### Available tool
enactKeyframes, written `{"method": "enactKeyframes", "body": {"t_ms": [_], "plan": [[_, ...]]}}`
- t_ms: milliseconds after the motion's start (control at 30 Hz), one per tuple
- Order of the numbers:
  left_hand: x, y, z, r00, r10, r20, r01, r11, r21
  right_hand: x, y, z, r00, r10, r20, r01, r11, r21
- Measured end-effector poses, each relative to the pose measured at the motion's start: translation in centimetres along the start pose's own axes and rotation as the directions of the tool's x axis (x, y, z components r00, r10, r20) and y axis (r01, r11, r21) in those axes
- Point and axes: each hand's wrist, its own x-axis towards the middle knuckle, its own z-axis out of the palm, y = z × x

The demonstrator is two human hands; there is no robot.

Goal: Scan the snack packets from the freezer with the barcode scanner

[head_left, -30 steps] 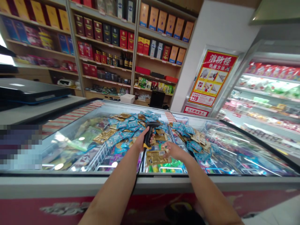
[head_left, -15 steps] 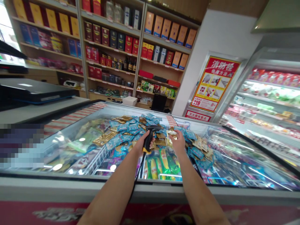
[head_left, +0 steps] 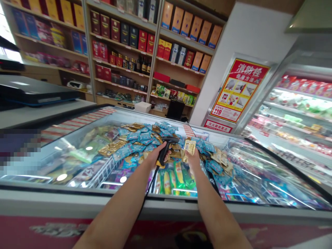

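Observation:
My left hand [head_left: 156,154] is wrapped round the grip of a black and yellow barcode scanner [head_left: 163,152], its head pointing right and its cable hanging down past my forearm. Just to the right, my right hand [head_left: 192,159] holds a small gold packet [head_left: 190,146] upright by its lower part. The packet is in front of the scanner's head, with a gap between them. Below and behind both hands, many blue packets [head_left: 140,135] and gold packets [head_left: 112,148] lie heaped on the glass top of a chest freezer [head_left: 166,202].
Green and yellow wrapped goods [head_left: 178,174] show through the freezer glass. A dark flat device [head_left: 33,90] sits on the counter at the left. Shelves of boxed goods [head_left: 124,45] stand behind, and a lit display fridge [head_left: 298,121] is at the right.
My right hand has turned and raised the gold packet, so more of its face shows. The scanner stays in my left hand. The view has shifted slightly.

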Motion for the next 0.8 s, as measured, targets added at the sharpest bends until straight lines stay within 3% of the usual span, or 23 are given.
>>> {"method": "enactKeyframes", "body": {"t_ms": [100, 200, 433, 700, 800], "plan": [[0.0, -0.1, 0.0, 1.0, 0.002, 0.009, -0.002, 1.0, 0.012, -0.3, 0.2, 0.5, 0.998, 0.028, 0.052, -0.037, 0.982, 0.183], [-0.1, -0.1, 0.1, 1.0, -0.013, 0.004, 0.013, 1.0, -0.002, -0.6, 0.1, 0.6, 0.989, 0.06, 0.135, -0.089, 0.971, 0.222], [0.0, -0.2, 0.2, 1.0, 0.007, -0.028, -0.006, 0.999, 0.035, 0.0, 1.4, 0.6, 0.997, 0.061, -0.056, -0.059, 0.998, 0.035], [0.2, -0.4, -0.1, 1.0, 0.014, -0.015, -0.012, 0.996, 0.086, 0.3, 2.4, 0.4, 0.991, -0.089, -0.095, 0.073, 0.985, -0.157], [0.1, -0.3, 0.1, 1.0, 0.01, -0.012, -0.009, 0.995, 0.102, 0.5, 2.7, 0.3, 0.99, -0.118, -0.078, 0.106, 0.984, -0.142]]}}
